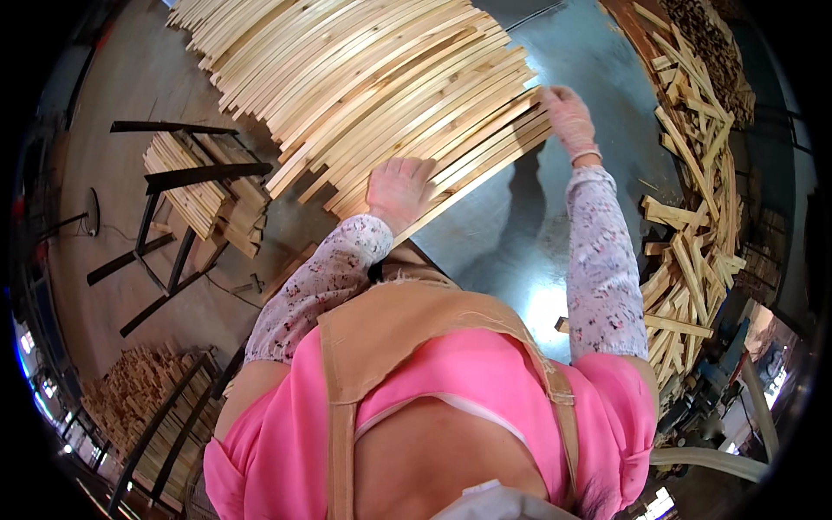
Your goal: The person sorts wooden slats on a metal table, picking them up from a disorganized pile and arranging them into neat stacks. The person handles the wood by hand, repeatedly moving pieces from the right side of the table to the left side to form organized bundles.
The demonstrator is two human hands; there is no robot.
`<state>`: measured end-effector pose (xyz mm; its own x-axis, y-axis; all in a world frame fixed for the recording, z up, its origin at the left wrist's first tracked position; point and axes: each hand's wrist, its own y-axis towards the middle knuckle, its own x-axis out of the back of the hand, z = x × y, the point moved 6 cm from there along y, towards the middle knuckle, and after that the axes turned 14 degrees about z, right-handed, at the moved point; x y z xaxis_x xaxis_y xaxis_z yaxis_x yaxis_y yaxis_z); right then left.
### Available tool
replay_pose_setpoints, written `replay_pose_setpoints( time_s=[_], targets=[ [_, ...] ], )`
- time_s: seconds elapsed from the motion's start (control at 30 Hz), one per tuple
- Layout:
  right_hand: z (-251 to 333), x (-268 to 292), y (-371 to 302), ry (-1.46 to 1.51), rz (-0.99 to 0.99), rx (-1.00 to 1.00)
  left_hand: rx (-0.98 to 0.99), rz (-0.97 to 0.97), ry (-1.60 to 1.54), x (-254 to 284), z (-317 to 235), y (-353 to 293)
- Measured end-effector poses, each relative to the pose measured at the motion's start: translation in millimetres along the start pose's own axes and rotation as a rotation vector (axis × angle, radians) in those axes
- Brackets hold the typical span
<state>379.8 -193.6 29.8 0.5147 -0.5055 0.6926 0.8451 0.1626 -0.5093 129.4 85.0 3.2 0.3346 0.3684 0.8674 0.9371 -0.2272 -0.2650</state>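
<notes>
Long, pale wooden strips (364, 95) lie side by side in a wide sheet on a grey metal tabletop (520, 217). My left hand (399, 192), in a thin pale glove, rests on the strips near their left ends, at the near edge of the sheet, its fingers laid out over the wood. At the right ends of the strips is my right hand (569, 121), gloved too, with fingers bent around the strip ends; its fingertips are partly hidden. Between the hands, dark gaps show between some near strips.
A long heap of loose wooden offcuts (693, 251) runs along the table's right side. On the left, a black metal rack (178, 173) holds stacked strips (186, 191). Another large wood stack (152, 394) stands at lower left. A pedestal fan (91, 212) is farther left.
</notes>
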Motion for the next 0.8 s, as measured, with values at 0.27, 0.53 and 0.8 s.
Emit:
replay_pose_setpoints(
  time_s=[0.27,0.53,0.8],
  targets=[
    [5.4,-40.2,-47.4,-0.254,-0.438,0.116,0.018,-0.059,-0.026,4.5,-5.2,6.6],
    [-36.9,-1.8,21.8,-0.602,-0.147,0.056,-0.17,-0.112,0.233,5.8,-27.4,8.6],
    [66.0,-84.3,-122.8,1.056,0.025,0.279,-0.239,-0.149,-0.055,53.5,-97.0,33.4]
  ],
)
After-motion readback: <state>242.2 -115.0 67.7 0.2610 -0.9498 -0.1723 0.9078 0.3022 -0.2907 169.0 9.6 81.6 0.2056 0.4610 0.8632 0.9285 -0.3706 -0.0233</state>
